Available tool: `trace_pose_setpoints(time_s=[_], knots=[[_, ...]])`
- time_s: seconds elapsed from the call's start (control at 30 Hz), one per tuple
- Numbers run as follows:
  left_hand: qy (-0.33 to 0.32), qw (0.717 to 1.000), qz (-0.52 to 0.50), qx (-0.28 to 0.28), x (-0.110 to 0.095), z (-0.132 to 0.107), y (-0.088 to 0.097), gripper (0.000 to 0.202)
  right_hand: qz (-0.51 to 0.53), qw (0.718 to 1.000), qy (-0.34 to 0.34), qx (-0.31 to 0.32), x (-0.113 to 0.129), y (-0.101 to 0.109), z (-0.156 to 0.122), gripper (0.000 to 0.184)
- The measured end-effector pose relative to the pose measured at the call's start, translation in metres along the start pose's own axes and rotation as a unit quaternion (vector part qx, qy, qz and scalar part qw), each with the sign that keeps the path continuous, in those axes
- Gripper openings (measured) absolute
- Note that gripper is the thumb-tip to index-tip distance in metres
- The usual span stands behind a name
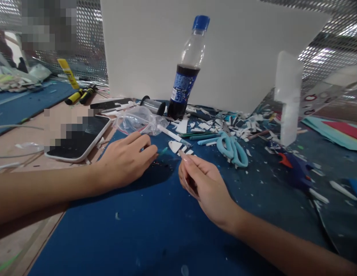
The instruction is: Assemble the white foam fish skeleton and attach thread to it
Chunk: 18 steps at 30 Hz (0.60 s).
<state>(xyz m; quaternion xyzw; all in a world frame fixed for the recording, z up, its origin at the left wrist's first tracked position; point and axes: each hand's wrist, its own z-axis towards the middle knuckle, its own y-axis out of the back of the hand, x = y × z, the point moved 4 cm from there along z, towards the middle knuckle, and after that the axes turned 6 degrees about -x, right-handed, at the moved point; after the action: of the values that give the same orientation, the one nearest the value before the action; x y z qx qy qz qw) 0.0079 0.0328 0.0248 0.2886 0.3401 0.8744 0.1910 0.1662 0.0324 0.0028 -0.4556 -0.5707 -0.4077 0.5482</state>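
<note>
My left hand [128, 157] is closed in a pinch above the blue mat [117, 234]. A small teal piece [163, 151] shows right at its fingertips; whether the fingers grip it I cannot tell. Opposite it, my right hand [208, 184] is curled, with thumb and forefinger pressed together. What lies in that pinch is too small to name. A faint thin line [173, 158] seems to run between the two hands. Just beyond the fingertips lie white scraps [175, 146], a white pen-like stick [174, 135] and light-blue scissors [231, 149].
A cola bottle [184, 82] stands before a white board [143, 46]. Near it are a clear plastic bag [135, 119] and a spool [152, 105]. Left lies a phone [80, 140]; right, a dark-blue glue gun [297, 168] with a cord and an upright white piece [288, 96].
</note>
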Motion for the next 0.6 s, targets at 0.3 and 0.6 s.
trace_pose_setpoints(time_s=[0.3, 0.6], knots=[[0.063, 0.993, -0.102, 0.02, 0.0034, -0.0011, -0.0056, 0.031, 0.024, 1.0, -0.005, 0.006, -0.0024, 0.0012, 0.0006, 0.041], [0.086, 0.976, -0.201, -0.011, 0.0076, -0.0032, -0.0085, 0.026, 0.045, 0.999, -0.014, -0.006, -0.0004, 0.0014, 0.0002, 0.041]])
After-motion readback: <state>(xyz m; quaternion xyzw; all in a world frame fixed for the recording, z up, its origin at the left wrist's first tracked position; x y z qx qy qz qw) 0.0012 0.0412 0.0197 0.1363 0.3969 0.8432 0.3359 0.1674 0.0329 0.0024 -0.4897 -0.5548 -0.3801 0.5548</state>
